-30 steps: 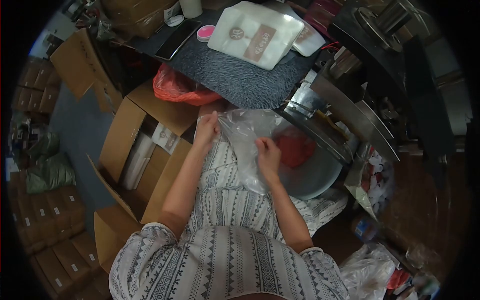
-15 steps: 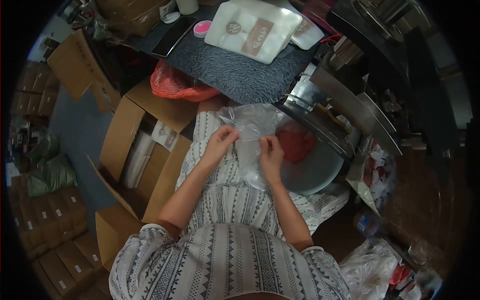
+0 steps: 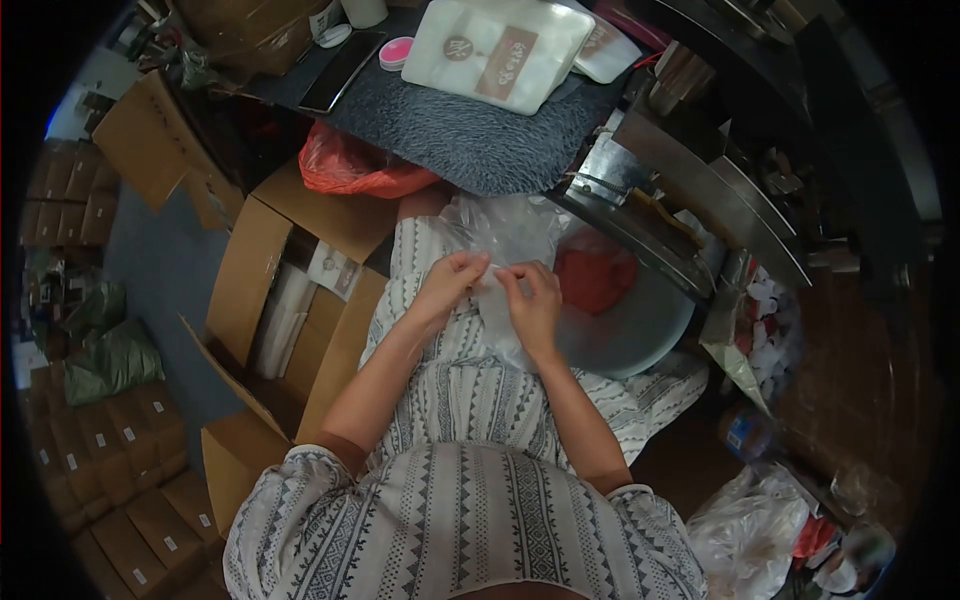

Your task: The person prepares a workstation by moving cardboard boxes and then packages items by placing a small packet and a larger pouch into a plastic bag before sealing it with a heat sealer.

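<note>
A clear plastic bag (image 3: 505,228) lies across my lap, crumpled at its far end. My left hand (image 3: 452,284) pinches the bag's film from the left, fingers closed. Close beside it, my right hand (image 3: 533,305) pinches the film from the right, thumb and forefinger together. The fingertips of both hands nearly meet over the bag. Just right of my right hand is a large pale basin (image 3: 650,345) with a red item (image 3: 594,278) in it, whose kind I cannot make out.
An open cardboard box (image 3: 335,350) with white packs stands at my left. Ahead, a table holds a grey fluffy mat (image 3: 470,140), white printed pouches (image 3: 497,52) and a phone (image 3: 342,72). A red plastic bag (image 3: 360,170) hangs below. Metal machinery (image 3: 690,180) is at right.
My hands have come closer together, the right one moving left and slightly up along the plastic bag. The view has shifted slightly.
</note>
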Demonstrator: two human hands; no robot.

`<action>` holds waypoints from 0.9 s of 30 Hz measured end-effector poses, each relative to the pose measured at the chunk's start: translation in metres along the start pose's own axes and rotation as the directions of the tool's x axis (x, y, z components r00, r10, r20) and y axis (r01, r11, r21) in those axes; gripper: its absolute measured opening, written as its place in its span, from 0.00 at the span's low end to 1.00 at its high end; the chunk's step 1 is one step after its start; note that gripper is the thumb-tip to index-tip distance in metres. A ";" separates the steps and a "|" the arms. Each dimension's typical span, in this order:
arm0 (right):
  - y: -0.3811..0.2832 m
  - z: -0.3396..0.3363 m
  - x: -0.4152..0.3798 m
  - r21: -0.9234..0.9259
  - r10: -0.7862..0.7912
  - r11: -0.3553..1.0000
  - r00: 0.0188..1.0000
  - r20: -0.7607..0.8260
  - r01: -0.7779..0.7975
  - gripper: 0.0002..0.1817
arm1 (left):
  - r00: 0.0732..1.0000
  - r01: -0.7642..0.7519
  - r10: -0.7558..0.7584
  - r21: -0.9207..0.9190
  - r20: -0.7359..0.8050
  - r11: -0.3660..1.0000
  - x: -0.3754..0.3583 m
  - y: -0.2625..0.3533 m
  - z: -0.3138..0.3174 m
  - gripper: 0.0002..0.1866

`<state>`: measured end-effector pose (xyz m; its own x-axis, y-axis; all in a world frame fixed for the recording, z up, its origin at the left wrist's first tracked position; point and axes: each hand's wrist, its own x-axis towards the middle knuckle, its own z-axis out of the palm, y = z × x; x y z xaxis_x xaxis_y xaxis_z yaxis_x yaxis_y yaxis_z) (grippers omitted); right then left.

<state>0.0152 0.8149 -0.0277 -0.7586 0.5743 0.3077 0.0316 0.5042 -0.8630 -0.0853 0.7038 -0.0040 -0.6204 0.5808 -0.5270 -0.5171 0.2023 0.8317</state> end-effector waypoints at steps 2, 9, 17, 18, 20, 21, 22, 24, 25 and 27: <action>0.011 -0.005 -0.003 0.071 0.187 0.981 0.974 -0.128 -0.179 0.08 | 0.998 0.064 -0.065 -0.065 -0.009 0.996 0.003 0.005 -0.002 0.15; 0.119 -0.150 -0.083 0.806 0.902 0.411 0.317 -0.292 -0.426 0.10 | 1.000 0.008 -0.001 -0.315 0.022 0.949 0.064 0.004 -0.105 0.17; -0.021 -0.127 -0.073 -0.367 -0.075 0.930 0.989 -0.126 0.024 0.12 | 0.969 -0.215 0.230 0.146 -0.093 0.966 0.027 0.038 -0.021 0.20; -0.036 -0.105 -0.070 -0.062 -0.174 0.981 0.976 0.127 0.183 0.14 | 0.983 -0.165 0.176 0.160 -0.055 0.973 0.019 0.045 -0.015 0.21; -0.066 -0.056 -0.034 0.047 -0.281 0.960 0.934 0.219 0.277 0.08 | 0.992 -0.121 0.126 0.181 -0.019 0.976 0.010 0.047 -0.015 0.22; -0.037 -0.043 -0.021 -0.195 -0.170 0.952 0.939 0.300 0.235 0.14 | 0.988 -0.154 0.152 0.271 0.028 0.950 0.007 0.047 -0.019 0.22; 0.011 -0.027 -0.011 -0.427 -0.039 0.882 0.934 0.355 0.199 0.20 | 0.983 -0.184 0.168 0.355 0.075 0.917 0.003 0.044 -0.024 0.21; 0.118 -0.021 0.028 -0.661 0.346 0.750 0.841 0.416 0.019 0.26 | 0.976 -0.216 0.196 0.379 0.089 0.900 0.003 0.022 -0.049 0.21; 0.177 -0.024 0.041 -0.535 0.486 0.793 0.832 0.266 -0.292 0.25 | 0.969 -0.247 0.222 0.402 0.108 0.882 0.005 0.013 -0.061 0.21; 0.262 -0.047 0.027 -0.459 0.524 0.752 0.851 -0.017 -0.473 0.21 | 0.966 -0.243 0.257 0.274 -0.015 0.931 0.005 0.007 -0.076 0.20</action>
<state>0.0333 0.9925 -0.2266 -0.6180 0.7644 -0.1838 0.6813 0.4041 -0.6104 -0.1367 0.6478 -0.0144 -0.7411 0.6015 -0.2983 -0.1690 0.2629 0.9499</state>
